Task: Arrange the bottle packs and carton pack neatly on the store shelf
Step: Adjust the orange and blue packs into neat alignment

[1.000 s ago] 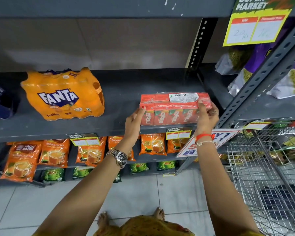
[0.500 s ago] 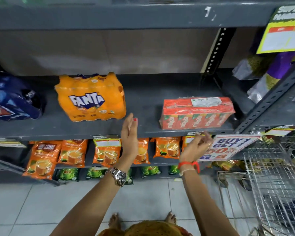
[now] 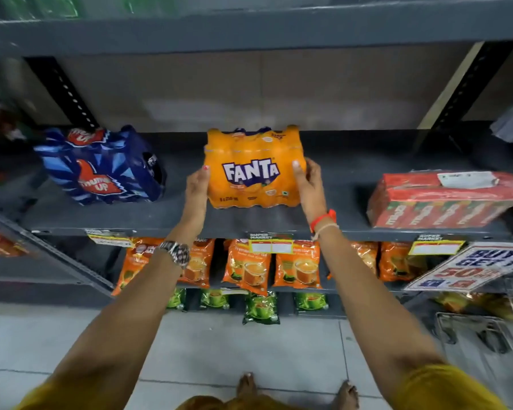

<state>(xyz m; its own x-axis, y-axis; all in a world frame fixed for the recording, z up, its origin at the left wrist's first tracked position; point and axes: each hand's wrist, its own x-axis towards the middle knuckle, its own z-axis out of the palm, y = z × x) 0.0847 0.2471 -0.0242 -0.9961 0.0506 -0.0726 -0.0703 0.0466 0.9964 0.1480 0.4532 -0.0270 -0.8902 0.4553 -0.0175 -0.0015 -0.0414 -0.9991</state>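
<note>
Squarely between both hands' fingers [image 3: 299, 173], Fanta pack [image 3: 253, 168]

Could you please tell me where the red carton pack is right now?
In the head view, the red carton pack sits on the grey shelf at far right, apart from the Fanta pack.

**Materials and surface finishes on the store shelf**

Shelf [image 3: 338, 179]: matt grey painted metal. Fanta pack [image 3: 253, 170], Thums Up pack [image 3: 101, 170] and carton pack [image 3: 444, 202]: glossy plastic shrink-film, creased. Tea pouches [image 3: 249, 264]: shiny foil-like plastic. Floor [image 3: 219, 344]: smooth tile.
</note>
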